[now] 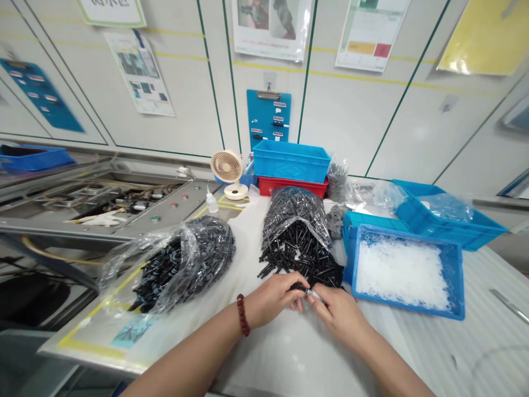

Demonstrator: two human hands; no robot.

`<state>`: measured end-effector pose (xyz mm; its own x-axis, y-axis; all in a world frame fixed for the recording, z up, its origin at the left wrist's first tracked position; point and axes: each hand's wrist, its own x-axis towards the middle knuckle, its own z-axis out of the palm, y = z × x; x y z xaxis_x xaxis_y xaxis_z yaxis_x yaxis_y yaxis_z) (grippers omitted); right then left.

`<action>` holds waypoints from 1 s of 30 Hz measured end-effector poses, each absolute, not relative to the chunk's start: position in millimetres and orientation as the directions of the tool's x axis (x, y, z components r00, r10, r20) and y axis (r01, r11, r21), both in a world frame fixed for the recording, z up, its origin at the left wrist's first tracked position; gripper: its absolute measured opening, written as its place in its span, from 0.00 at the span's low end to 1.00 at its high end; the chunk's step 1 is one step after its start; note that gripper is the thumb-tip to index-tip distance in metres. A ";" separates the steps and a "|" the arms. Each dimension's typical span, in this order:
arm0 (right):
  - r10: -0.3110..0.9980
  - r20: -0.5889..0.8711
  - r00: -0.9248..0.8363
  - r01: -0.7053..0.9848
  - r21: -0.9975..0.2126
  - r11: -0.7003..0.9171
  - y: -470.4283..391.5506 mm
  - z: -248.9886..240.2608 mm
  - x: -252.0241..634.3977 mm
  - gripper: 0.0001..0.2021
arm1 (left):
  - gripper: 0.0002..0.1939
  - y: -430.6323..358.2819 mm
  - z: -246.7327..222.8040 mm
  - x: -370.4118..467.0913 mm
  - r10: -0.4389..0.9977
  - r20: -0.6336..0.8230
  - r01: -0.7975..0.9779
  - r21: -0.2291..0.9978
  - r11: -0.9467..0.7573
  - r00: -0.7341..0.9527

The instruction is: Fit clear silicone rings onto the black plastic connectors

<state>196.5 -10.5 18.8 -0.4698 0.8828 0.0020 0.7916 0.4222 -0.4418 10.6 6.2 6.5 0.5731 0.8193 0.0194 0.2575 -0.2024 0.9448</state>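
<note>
My left hand (pixel 270 300), with a dark red bead bracelet at the wrist, is closed around a slim black rod-like part (pixel 298 286). The fingers of my right hand (pixel 341 311) pinch a small whitish plastic piece (pixel 313 293) at that part's end; its exact shape is partly hidden. Just beyond both hands, a clear bag (pixel 295 207) lies with its mouth towards me, and many black rod-like parts (pixel 297 248) spill out of it. To the right, a blue bin (pixel 458 281) holds a heap of small translucent white plastic rings (pixel 399 273).
At left lies another clear bag (pixel 192 253) of black parts. A cream fan (pixel 227 168) and a white squeeze bottle (pixel 212 201) stand behind. A blue crate (pixel 291 160) sits on a red one (pixel 289 186); another blue crate (pixel 475 226) is at back right.
</note>
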 end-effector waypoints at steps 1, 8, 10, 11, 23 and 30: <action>0.875 0.014 -0.484 0.764 -0.480 0.431 -10.5 19.3 196.9 0.11 | 0.07 6.9 5.2 10.3 0.824 0.035 0.241 0.948 -0.206 0.566; 0.858 0.042 -0.512 0.710 -0.542 0.450 -10.5 20.0 197.9 0.10 | 0.08 7.5 3.1 8.5 0.836 0.071 0.187 0.961 -0.203 0.544; 0.866 0.054 -0.497 0.724 -0.524 0.448 -10.5 18.8 198.0 0.10 | 0.08 6.8 4.5 8.4 0.838 0.071 0.184 0.962 -0.201 0.541; 0.869 0.061 -0.491 0.730 -0.517 0.448 -10.6 18.1 198.0 0.10 | 0.08 6.5 5.1 8.5 0.839 0.074 0.183 0.962 -0.203 0.539; 0.872 0.091 -0.481 0.746 -0.481 0.461 -10.3 14.1 198.1 0.10 | 0.07 5.5 7.0 10.1 0.836 0.082 0.155 0.968 -0.197 0.543; 0.890 0.109 -0.443 0.813 -0.369 0.450 -10.9 9.4 196.7 0.14 | 0.07 2.5 11.3 11.0 0.836 0.074 0.171 0.966 -0.196 0.544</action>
<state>196.7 -10.9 9.4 -0.4428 0.8900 0.1090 0.8135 0.4499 -0.3686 11.0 2.5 11.3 0.5444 0.8356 0.0736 0.1709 -0.1964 0.9655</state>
